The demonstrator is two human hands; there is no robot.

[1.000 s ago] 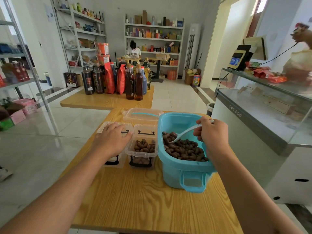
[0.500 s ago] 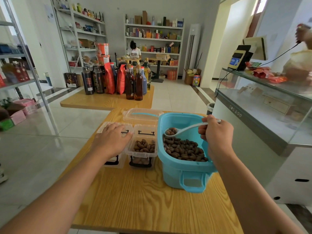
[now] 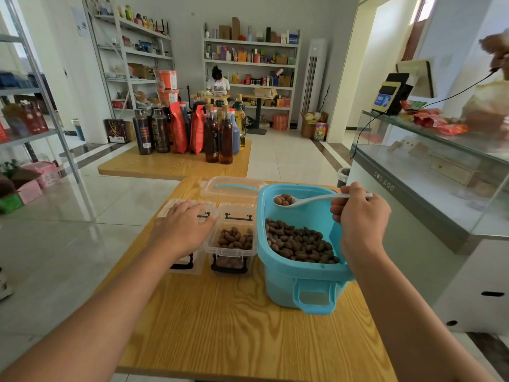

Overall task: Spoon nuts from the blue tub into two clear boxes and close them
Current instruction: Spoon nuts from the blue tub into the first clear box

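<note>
Right hand (image 3: 358,216) grips a white spoon (image 3: 316,199) of loose, spill-prone nuts (image 3: 285,199) by its handle end above the blue tub (image 3: 303,282); the flat left hand (image 3: 183,227) steadies the left clear box (image 3: 192,267) beside the part-filled open box (image 3: 234,241).

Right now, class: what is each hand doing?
Left hand: open, resting flat on the left clear box.
Right hand: grips the white spoon loaded with nuts.

Open tabletop (image 3: 248,326) across lower centre of frame; upper centre blocked by clear lid (image 3: 234,186), two clear boxes (image 3: 234,238) and blue tub (image 3: 300,271) side by side; glass counter (image 3: 429,188) hemming right edge
</note>
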